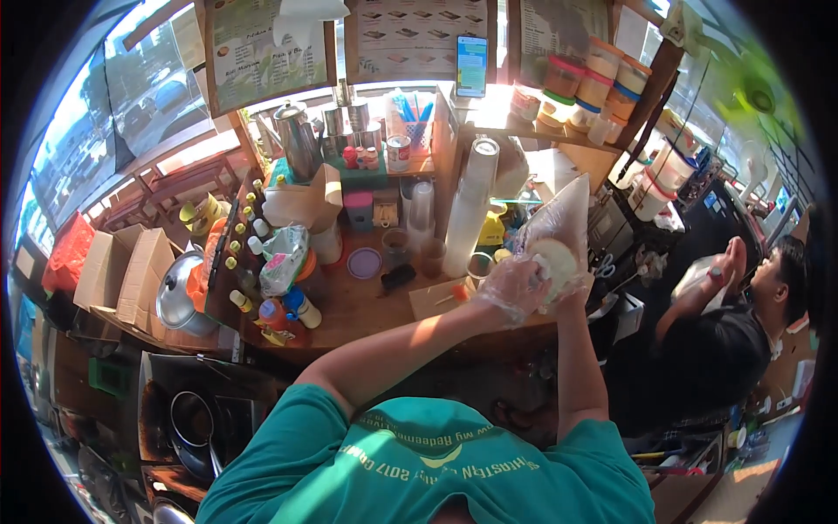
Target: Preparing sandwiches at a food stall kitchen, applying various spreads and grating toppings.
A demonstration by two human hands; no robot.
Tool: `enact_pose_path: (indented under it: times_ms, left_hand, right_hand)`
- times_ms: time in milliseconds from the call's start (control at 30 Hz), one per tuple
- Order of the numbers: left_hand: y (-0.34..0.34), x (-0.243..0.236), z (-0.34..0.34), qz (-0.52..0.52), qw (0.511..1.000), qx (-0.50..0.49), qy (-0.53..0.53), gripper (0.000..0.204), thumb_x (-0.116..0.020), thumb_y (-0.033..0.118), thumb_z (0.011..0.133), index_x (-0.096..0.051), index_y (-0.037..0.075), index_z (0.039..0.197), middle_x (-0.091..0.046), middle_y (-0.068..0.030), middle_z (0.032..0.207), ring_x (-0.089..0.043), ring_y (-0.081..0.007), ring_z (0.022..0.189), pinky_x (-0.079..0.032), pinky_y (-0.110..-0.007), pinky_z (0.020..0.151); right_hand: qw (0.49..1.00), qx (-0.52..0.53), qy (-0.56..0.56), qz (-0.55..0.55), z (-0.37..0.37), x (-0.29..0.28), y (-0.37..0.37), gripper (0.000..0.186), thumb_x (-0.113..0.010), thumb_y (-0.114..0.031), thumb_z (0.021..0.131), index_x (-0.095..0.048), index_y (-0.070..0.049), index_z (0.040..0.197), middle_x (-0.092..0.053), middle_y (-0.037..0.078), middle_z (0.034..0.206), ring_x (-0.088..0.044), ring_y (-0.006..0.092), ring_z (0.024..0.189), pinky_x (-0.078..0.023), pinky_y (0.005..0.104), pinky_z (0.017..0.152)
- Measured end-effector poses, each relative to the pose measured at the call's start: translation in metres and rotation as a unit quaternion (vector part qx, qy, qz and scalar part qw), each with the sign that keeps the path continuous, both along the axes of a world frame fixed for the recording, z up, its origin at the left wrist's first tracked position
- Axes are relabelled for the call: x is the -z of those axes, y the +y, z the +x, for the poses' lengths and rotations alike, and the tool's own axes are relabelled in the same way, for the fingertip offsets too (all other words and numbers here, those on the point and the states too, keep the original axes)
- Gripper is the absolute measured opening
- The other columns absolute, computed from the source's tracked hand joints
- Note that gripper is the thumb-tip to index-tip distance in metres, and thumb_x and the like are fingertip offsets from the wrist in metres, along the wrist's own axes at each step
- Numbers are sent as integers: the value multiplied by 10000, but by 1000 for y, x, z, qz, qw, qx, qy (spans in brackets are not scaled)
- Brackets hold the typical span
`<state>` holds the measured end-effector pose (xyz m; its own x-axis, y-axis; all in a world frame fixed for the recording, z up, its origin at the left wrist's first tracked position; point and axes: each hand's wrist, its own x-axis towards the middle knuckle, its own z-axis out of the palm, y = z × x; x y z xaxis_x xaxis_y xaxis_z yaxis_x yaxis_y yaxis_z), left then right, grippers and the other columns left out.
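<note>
Both arms reach forward over the wooden counter (367, 306). The left hand (515, 286), in a thin clear glove, has its fingers curled closed around a round pale piece inside a clear plastic bag (563, 223). The right hand (572, 284) is mostly hidden behind the bag; its fingers I cannot tell. The bag rises above the fingers. Left of the fingers stands a tall stack of white cups (467, 210); far above hang rectangular menu boards (415, 35).

Teal shirt (419, 463), clear plastic bag (563, 218), purple lid (364, 263), brown wooden counter (367, 306).

A single head-worn fisheye view looks steeply down from close above the person's shoulders, facing forward over the worktop (367, 306) at frame centre; edges bend toward the rim.
</note>
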<state>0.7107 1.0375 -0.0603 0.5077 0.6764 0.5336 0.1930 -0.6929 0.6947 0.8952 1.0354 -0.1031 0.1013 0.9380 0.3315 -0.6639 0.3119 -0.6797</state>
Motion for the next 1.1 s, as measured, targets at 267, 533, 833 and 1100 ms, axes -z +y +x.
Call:
enact_pose_path:
  times_ms: [267, 533, 833, 1100]
  left_hand:
    - [70, 4, 77, -59, 998, 35, 11, 290, -665, 271, 838, -646, -13, 890, -659, -228, 821, -647, -409, 788, -516, -467, 723]
    - [114, 22, 114, -9, 1000, -18, -10, 258, -649, 255, 849, -642, -2, 857, -653, -231, 779, -643, -428, 749, -512, -500, 690]
    - [142, 29, 144, 74, 994, -52, -54, 185, -639, 198, 848, -638, 14, 869, -657, -217, 779, -655, -399, 738, -535, -485, 675]
    - [166, 45, 166, 129, 989, -69, 38, 237, -614, 215, 875, -605, 5, 984, -652, -232, 897, -664, -378, 743, -551, -470, 667]
  right_hand:
    - [992, 66, -79, -73, 91, 21, 91, 431, -493, -262, 1010, -456, -10, 1357, -632, 171, 1137, -671, 283, 938, -602, 375, 757]
    - [988, -90, -47, -115, 120, -2, 150, 506, -483, -397, 1004, -444, -73, 1391, -631, 178, 1127, -672, 313, 921, -599, 406, 742]
    - [932, 32, -360, -13, 184, 42, 213, 540, -508, -305, 996, -391, -27, 1444, -595, 176, 1238, -624, 280, 1098, -566, 396, 869]
    - [873, 85, -477, 51, 197, 55, 277, 560, -534, -311, 986, -390, -22, 1444, -585, 174, 1251, -609, 270, 1124, -542, 400, 902]
